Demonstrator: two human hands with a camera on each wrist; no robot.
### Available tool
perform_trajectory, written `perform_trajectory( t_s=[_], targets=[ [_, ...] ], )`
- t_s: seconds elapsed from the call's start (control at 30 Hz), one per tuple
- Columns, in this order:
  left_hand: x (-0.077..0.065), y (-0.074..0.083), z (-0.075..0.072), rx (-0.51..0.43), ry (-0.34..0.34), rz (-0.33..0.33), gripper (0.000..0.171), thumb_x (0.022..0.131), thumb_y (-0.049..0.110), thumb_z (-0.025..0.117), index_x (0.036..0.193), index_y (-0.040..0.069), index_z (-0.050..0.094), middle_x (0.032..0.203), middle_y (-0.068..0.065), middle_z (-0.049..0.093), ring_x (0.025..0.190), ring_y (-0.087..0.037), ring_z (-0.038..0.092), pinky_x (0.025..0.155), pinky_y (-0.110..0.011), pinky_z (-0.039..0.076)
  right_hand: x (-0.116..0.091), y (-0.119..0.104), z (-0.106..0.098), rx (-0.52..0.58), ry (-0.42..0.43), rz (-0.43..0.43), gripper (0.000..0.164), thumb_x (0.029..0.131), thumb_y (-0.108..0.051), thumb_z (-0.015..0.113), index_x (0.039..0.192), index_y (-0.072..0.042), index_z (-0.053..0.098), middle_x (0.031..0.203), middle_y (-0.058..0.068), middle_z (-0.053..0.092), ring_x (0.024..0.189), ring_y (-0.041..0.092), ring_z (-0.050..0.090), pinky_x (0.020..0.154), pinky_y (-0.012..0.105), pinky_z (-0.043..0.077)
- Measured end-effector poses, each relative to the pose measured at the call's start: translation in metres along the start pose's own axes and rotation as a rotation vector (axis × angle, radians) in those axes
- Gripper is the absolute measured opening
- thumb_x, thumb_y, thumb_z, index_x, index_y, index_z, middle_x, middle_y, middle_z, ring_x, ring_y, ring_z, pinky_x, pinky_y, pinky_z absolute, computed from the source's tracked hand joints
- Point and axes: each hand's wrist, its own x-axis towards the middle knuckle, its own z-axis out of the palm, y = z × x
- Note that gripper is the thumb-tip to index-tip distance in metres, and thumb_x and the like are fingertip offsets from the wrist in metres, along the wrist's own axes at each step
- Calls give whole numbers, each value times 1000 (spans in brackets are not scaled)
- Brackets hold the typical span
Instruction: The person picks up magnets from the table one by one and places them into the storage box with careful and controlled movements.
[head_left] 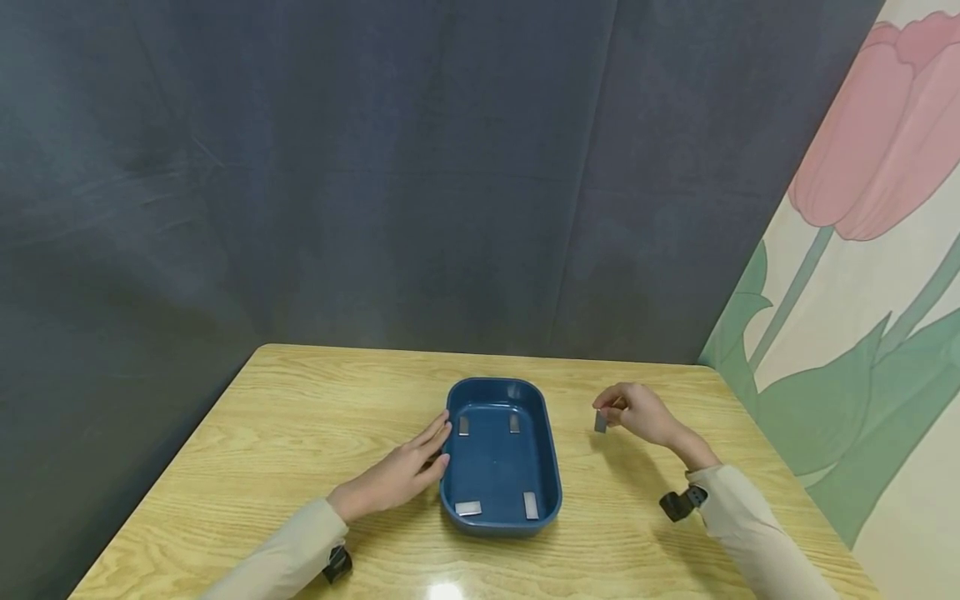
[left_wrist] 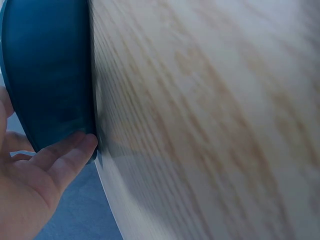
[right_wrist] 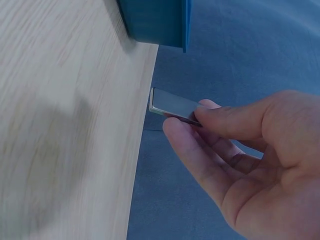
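A deep blue rectangular tray with rounded corners stands on the table. Inside it lie several small shiny metal blocks, one near each corner, such as the near-left block and the near-right block. My left hand rests with extended fingers against the tray's left side; in the left wrist view its fingertips touch the outer wall near the base. To the right of the tray, my right hand pinches a flat silvery metal block between thumb and fingers, held above the table.
The wood-grain table ends at a dark curtain behind it. A wall painted with a pink tulip borders the right side. Black cameras are strapped to both wrists, the right camera hanging below the sleeve.
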Motion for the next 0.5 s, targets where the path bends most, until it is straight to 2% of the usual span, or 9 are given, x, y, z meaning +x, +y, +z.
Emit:
perform_trajectory(
  t_s=[0.13,0.37,0.5],
  targets=[
    [0,-1,0,6,4,2,58,109,29,42,155,0,24,166,-8,6,146,-24,21,111,-42,34,2,-3,0,6,5,-3,14,92,9,60,103,9,70,90,14,68,70,27,68,60,27,56],
    [0,0,0,-2,3,5,58,108,28,43,155,0,24,165,-8,6,146,-24,21,111,-42,34,5,-9,0,-1,11,-24,13,93,7,61,102,6,71,89,12,69,71,29,69,59,30,57],
    [0,0,0,-3,3,8,58,109,29,42,155,-1,24,165,-8,6,146,-24,21,111,-42,34,6,-12,0,1,19,-34,14,92,9,61,101,6,71,90,13,69,71,29,69,60,29,57]
  ],
)
